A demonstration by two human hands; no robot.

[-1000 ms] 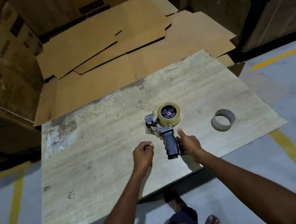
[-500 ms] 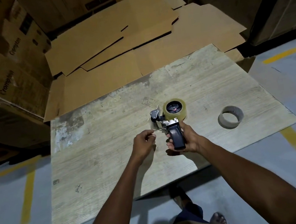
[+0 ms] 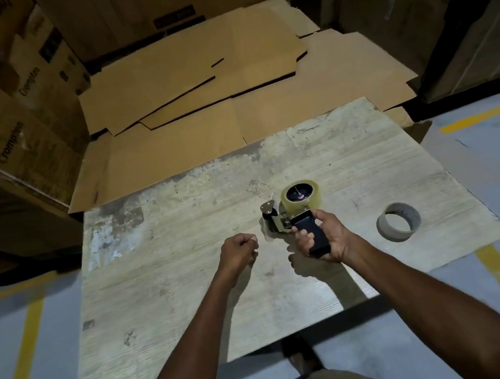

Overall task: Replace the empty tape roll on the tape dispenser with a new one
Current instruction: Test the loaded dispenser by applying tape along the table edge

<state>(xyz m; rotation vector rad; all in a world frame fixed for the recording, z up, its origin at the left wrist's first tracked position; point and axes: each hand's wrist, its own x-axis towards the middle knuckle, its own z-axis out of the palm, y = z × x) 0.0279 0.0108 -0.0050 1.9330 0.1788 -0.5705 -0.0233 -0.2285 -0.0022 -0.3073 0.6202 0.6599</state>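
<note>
The tape dispenser has a black handle, a metal front plate and a full roll of clear tape on its hub. My right hand grips the black handle and holds the dispenser just above the wooden board. My left hand is a closed fist a short way left of the dispenser, not touching it, and I cannot tell whether anything is pinched in it. The empty grey cardboard tape core lies on the board to the right of my right hand.
The board lies on a grey floor with yellow lines. Flattened cardboard sheets spread behind it. Stacked printed cartons stand at the left, dark boxes at the right. A foot shows at the board's near edge.
My right hand closed around the handle and lifted the dispenser off the board, tilting it. My left fist drew slightly away to the left. The empty core stayed put.
</note>
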